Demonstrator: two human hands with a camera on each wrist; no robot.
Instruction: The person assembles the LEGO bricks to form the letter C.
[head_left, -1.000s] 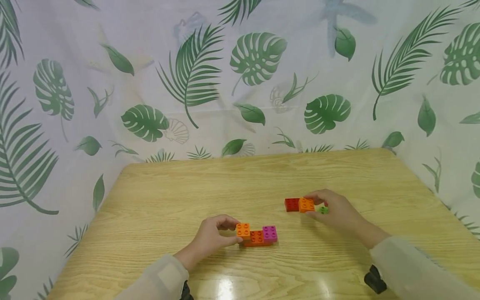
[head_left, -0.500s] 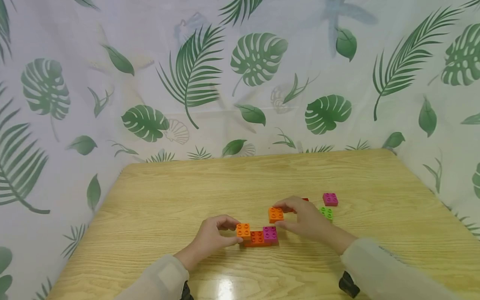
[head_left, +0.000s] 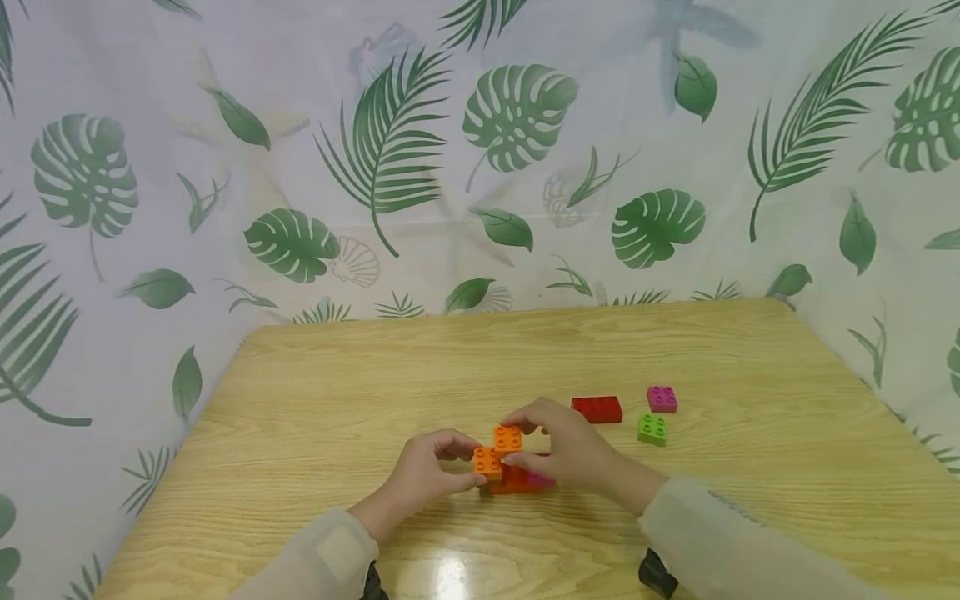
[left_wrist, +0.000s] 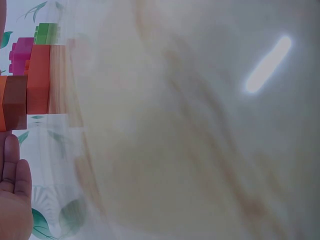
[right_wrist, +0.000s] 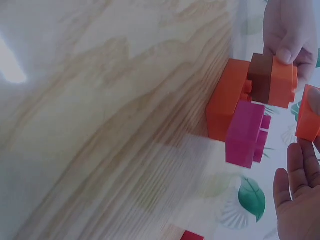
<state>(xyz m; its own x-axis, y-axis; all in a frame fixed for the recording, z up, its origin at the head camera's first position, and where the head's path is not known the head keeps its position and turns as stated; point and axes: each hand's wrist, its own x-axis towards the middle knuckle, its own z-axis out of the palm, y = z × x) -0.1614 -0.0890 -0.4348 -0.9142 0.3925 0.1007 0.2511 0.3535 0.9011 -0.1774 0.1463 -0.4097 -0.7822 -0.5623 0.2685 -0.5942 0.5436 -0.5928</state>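
Note:
My left hand [head_left: 423,473] pinches an orange building block [head_left: 486,461] at the left end of a small stack. In the right wrist view that block sits on a brown block [right_wrist: 260,79], which stands on a long orange-red block [right_wrist: 227,102] lying on the table. A magenta block [right_wrist: 245,135] is on the other end of the long block. My right hand [head_left: 577,454] pinches a second orange block [head_left: 507,438] between thumb and fingers. In the right wrist view this block hangs above the stack, apart from it. The right hand partly hides the magenta block in the head view.
Right of the stack, a long red block [head_left: 597,409], a pink block [head_left: 662,398] and a green block [head_left: 652,429] lie on the wooden table [head_left: 360,383]. A leaf-patterned cloth [head_left: 420,192] hangs behind the table.
My right hand has carried the second orange block leftward from beside the red block to above the stack. The red, pink and green blocks have come into full view. The left hand stays put.

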